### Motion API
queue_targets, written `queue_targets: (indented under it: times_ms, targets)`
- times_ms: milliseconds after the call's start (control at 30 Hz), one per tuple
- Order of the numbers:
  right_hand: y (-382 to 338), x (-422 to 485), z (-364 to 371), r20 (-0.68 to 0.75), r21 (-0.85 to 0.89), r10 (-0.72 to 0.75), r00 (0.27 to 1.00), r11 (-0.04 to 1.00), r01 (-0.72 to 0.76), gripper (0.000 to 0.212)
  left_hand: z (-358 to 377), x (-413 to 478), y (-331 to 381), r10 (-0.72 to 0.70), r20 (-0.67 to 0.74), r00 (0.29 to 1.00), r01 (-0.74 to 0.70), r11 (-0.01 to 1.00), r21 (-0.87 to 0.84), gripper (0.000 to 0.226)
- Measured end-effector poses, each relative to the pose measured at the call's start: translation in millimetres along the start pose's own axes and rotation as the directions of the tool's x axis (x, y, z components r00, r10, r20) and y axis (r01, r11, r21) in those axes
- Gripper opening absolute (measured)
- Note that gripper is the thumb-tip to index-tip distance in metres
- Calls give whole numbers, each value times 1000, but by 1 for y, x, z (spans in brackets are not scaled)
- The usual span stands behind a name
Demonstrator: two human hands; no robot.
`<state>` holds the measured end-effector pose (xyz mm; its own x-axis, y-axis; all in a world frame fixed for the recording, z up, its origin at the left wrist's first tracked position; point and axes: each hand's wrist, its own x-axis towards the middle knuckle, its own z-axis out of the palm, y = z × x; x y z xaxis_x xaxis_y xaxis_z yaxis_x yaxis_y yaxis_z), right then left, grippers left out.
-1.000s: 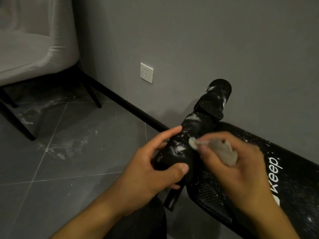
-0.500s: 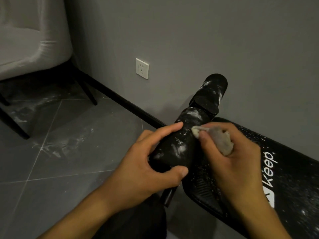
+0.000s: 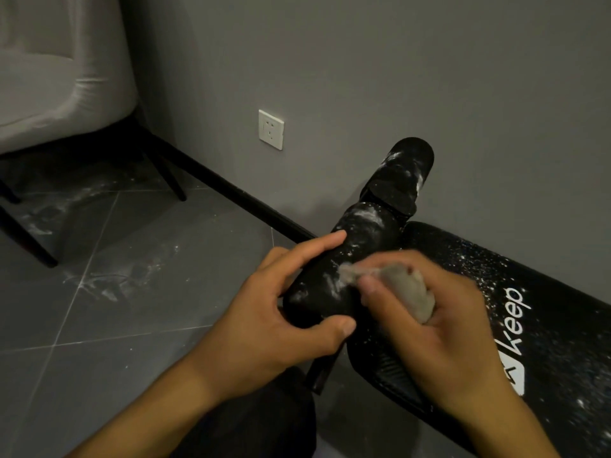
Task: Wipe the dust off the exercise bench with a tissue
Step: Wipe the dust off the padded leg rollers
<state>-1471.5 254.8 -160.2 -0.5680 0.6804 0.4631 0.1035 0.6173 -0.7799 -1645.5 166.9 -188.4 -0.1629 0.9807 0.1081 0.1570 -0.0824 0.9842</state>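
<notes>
The black exercise bench (image 3: pixel 545 325) lies at the right, speckled with white dust and marked "keep". Its black foam roller (image 3: pixel 357 246) sticks out at the bench's end, smeared with dust. A second roller (image 3: pixel 403 173) stands behind it near the wall. My left hand (image 3: pixel 281 322) grips the near roller, thumb below and forefinger along its top. My right hand (image 3: pixel 439 325) holds a crumpled grey tissue (image 3: pixel 406 289) and presses its tip against the roller's side; the hand is blurred.
A grey wall with a white socket (image 3: pixel 271 129) and a black skirting board runs behind the bench. A grey upholstered chair (image 3: pixel 49 77) on black legs stands at the upper left. The grey tiled floor (image 3: pixel 115 276) carries dusty white smears.
The right hand has slid the tissue down the roller toward my left thumb. The left hand keeps its grip on the roller.
</notes>
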Motion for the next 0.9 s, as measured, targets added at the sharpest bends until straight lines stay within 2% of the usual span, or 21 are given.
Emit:
queue_targets:
  times_ms: [67,100,233,267,433,467,600,633,767,833,900]
  targets:
    - [-3,-2,-1,119,84,-20,993,996,10,9,0,0,-1,17,-7,1000,-17,1000,7,76]
    - [-3,-1,-1,124,96,-13,992,995,1,9,0,0,-1,19,-8,1000,-19,1000,5,76]
    - [4,5,0,-138,-107,38,990,993,-53,9,0,-1,-2,3,6,1000,-3,1000,-7,77]
    - [4,4,-1,-153,-120,43,987,991,-62,9,1,-2,-2,3,4,1000,-3,1000,-7,77]
    - [-3,-1,-2,103,27,-60,993,998,57,12,1,-2,-2,37,-19,999,-37,999,19,76]
    - [-1,-1,-2,91,20,-64,994,998,62,12,1,-2,-3,39,-21,999,-39,999,21,76]
    - [8,3,-5,-165,-151,3,986,988,-28,10,2,-4,-2,21,-23,1000,-20,1000,18,76]
    - [7,2,-6,-150,-131,13,989,991,-33,10,3,-4,-2,25,-26,999,-24,999,22,76]
    - [-1,-3,-2,63,54,-50,997,997,46,11,3,-4,-3,45,-39,998,-44,999,32,77]
    - [4,2,-2,0,5,-37,999,999,37,9,4,-4,-3,41,-35,999,-40,999,34,76]
    - [15,14,-5,-164,-145,9,986,989,-33,11,4,-4,-3,29,-33,999,-28,999,31,75]
